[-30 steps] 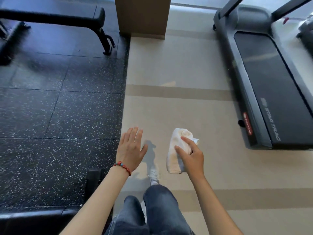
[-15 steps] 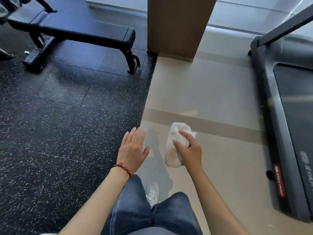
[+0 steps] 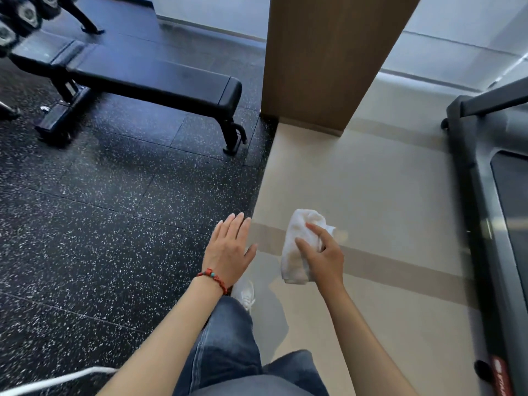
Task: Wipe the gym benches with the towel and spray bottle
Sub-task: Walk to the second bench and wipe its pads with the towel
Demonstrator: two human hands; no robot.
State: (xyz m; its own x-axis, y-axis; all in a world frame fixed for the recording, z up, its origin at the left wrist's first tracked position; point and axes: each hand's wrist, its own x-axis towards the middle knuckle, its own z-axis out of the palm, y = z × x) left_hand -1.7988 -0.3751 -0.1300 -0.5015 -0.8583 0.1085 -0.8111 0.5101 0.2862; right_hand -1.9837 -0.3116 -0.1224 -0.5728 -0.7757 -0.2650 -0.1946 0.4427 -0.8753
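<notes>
two hands are held out above the floor: the right hand (image 3: 323, 257) grips a bunched white towel (image 3: 297, 247), fingers curled around it, over the beige floor (image 3: 371, 195); the left hand (image 3: 228, 251) is empty, palm down, fingers extended and together, a red beaded bracelet (image 3: 213, 277) on its wrist. a black flat gym bench (image 3: 148, 78) stands well ahead on the speckled rubber flooring (image 3: 100, 210), left of a wooden column (image 3: 328, 58); a treadmill (image 3: 485, 195) sits at right

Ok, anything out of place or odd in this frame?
One thing: no spray bottle is in view. The right hand holds only the towel, the left hand is empty and open. The bench looks upright and undamaged.
</notes>
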